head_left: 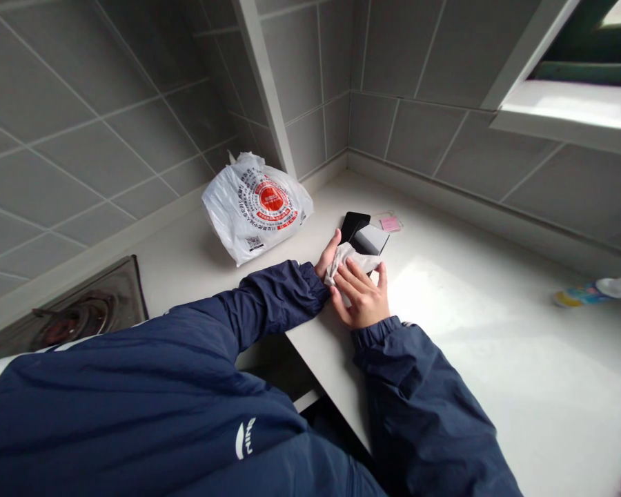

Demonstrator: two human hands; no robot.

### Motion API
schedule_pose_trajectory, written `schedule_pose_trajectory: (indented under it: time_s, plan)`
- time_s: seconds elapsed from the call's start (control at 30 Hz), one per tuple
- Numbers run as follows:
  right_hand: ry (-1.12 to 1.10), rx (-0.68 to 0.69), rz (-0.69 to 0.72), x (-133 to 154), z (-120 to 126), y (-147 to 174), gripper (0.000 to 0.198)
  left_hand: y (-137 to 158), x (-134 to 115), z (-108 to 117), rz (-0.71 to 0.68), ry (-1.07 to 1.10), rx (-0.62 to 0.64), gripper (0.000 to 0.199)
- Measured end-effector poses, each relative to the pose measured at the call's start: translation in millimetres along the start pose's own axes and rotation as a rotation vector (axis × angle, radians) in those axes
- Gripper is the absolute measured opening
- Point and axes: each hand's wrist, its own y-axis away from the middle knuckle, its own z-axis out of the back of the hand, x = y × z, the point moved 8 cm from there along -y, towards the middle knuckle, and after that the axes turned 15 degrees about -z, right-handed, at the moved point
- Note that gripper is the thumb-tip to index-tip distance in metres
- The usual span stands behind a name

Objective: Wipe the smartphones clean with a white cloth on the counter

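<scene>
A crumpled, pale cloth (365, 258), thin and soft-looking, perhaps tissue, lies between a person's two hands. The right hand (363, 295) rests on it, fingers slightly spread; the left hand (327, 257) meets its left end, thumb raised, though from where I stand I cannot tell how tightly it grips. Rubbing hard could tear or bunch the cloth, and a careless push could knock the flat pieces just beyond the fingers: a smooth black rectangle (352, 225) and a matte grey-white slab (371, 239). Past these lies a small pink square (390, 223). Left of the hands slumps a wrinkled white plastic bag (257, 207); well right, a bottle (597, 291) lies on the smooth, pale bench (476, 276).
</scene>
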Motion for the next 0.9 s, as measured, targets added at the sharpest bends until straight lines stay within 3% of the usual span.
schedule_pose_trajectory:
  time_s: [0.13,0.3,0.5,0.73,0.9]
  plan:
    - [-0.056,-0.029,0.036,5,0,1,0.027,4,6,-2,0.109,0.047,-0.034,0.113]
    - [-0.078,-0.019,0.073,5,1,0,0.021,3,7,4,0.075,0.002,-0.059,0.112]
    - [-0.101,-0.06,0.136,12,11,-1,0.017,2,7,2,0.127,0.025,0.036,0.118]
    - [-0.165,-0.215,0.198,10,28,0,0.009,-2,1,-6,0.019,0.127,0.14,0.111]
    - [-0.178,-0.261,0.153,2,35,-1,0.013,-5,-4,-5,-0.073,0.174,0.092,0.104]
